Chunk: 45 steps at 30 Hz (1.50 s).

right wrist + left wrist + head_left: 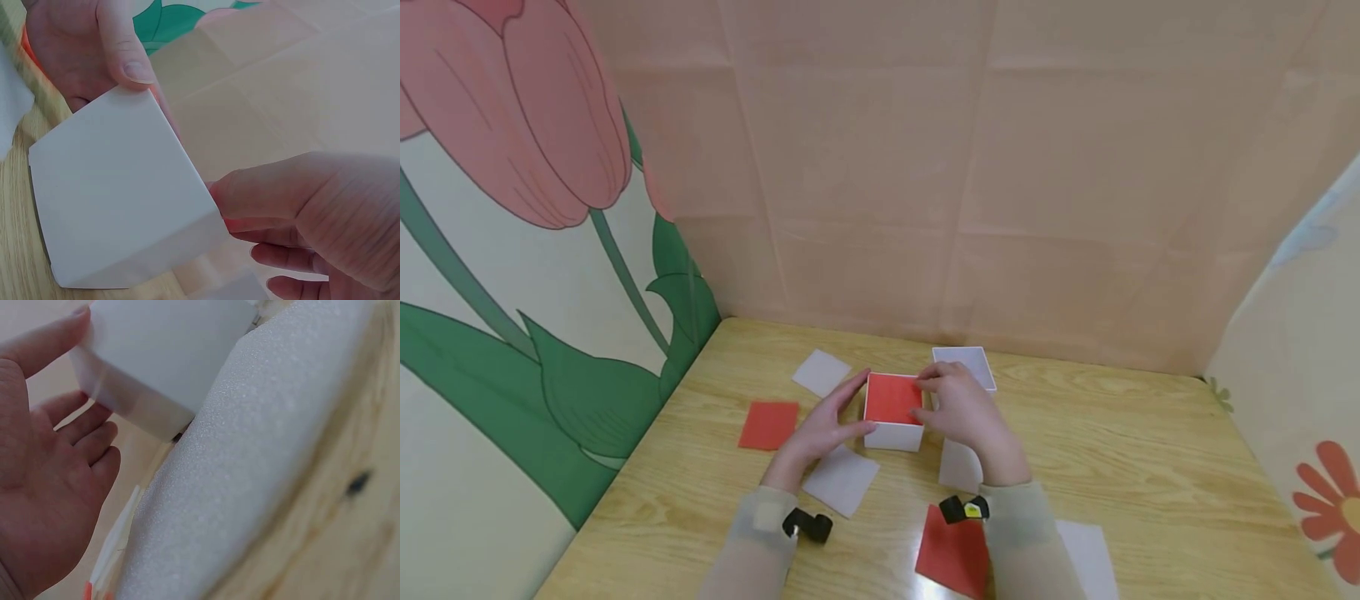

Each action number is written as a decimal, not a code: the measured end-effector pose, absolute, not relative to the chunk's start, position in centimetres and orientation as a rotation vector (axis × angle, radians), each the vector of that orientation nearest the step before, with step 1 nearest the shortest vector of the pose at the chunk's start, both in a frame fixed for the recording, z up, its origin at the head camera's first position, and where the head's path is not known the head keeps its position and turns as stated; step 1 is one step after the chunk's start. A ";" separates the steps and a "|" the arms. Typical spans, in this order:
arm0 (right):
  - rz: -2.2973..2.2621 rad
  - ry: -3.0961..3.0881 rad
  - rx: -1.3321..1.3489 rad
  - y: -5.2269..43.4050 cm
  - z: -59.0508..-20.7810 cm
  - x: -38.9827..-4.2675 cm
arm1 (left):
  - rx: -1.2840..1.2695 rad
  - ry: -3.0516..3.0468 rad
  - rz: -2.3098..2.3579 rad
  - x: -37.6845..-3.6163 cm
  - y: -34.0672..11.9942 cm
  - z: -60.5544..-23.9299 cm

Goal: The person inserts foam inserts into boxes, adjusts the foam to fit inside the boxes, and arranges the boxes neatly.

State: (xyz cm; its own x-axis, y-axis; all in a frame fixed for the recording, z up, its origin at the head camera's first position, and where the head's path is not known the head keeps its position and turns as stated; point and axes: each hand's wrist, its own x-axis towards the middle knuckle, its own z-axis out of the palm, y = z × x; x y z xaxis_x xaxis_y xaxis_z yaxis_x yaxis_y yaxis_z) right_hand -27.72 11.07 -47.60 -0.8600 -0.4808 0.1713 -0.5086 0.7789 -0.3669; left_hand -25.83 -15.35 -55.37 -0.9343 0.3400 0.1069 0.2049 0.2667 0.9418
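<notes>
Nearest us, a red sheet (pixel 953 550) and a white sheet (pixel 842 479) are lying flat on the wooden table (pixel 1150 483) by our wrists. Just beyond, we are flanking the white box with the red top (pixel 892 410), which is sitting dead ahead between both palms. Our left hand (pixel 820 429) is resting fingers straight against its left wall, thumb touching the near corner; our right hand (pixel 962 408) is touching its right edge, fingers relaxed. Neither hand is nearer. Behind it, an open white box (pixel 964 363) is standing.

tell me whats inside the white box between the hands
The white box shows a red inside, likely a red sheet. Nothing else shows; its right edge is covered by the right hand.
</notes>
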 end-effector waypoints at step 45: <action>0.533 -2.901 0.902 7.3 -47.6 -28.3 | 0.566 2.414 1.760 -25.7 -15.5 -55.2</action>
State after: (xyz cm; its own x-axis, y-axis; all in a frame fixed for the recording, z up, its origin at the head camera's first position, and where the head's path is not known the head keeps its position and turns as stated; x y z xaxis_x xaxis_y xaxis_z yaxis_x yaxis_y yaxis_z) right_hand -28.32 7.29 -47.57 -0.8273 -0.5400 0.1546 -0.5597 0.7692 -0.3084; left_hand -25.68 -15.52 -55.25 -0.9258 0.3531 0.1347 0.2362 0.2624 0.9356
